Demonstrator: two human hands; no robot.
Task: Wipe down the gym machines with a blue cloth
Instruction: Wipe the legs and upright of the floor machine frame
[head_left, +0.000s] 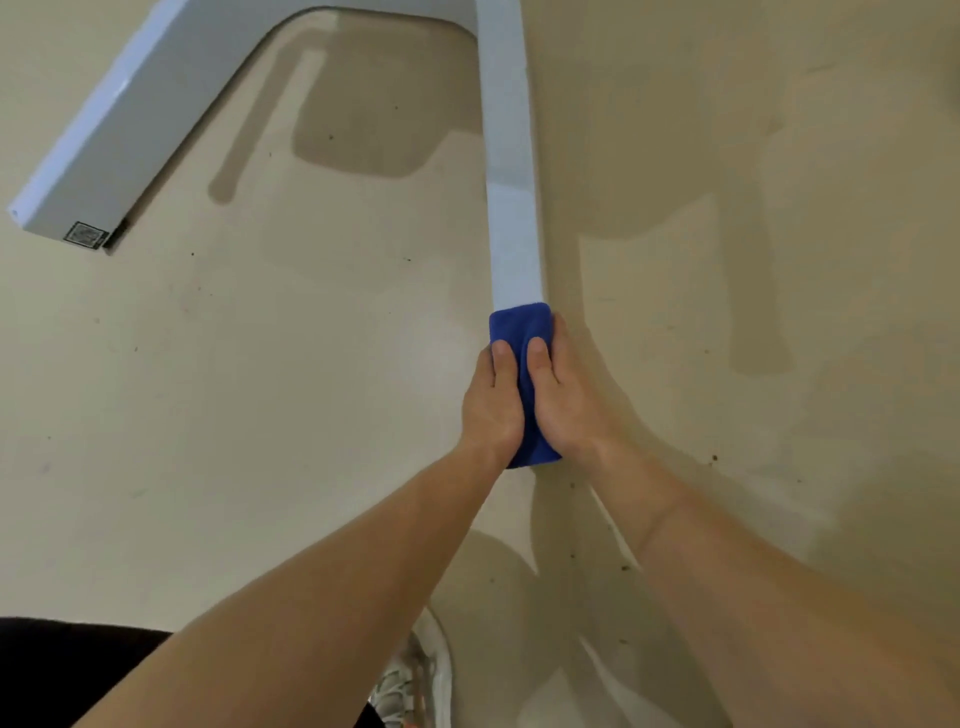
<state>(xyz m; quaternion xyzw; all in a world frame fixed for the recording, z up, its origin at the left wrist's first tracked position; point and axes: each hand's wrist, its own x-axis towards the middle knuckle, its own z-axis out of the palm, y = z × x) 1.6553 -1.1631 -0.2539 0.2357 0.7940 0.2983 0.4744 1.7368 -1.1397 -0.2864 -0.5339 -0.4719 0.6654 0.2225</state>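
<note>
A white metal bar (511, 208) of the gym machine's floor frame runs from the top of the view down to the middle. A blue cloth (519, 325) is wrapped over the bar's near end. My left hand (491, 405) and my right hand (563, 400) grip the cloth from either side, thumbs lying on top and fingers curled round the bar beneath, which the cloth and hands hide here.
A second white frame leg (104, 156) angles toward the upper left and ends in a cap with a small label (85, 235). The beige floor (311, 389) spreads all around. A white shoe (415, 680) shows at the bottom edge.
</note>
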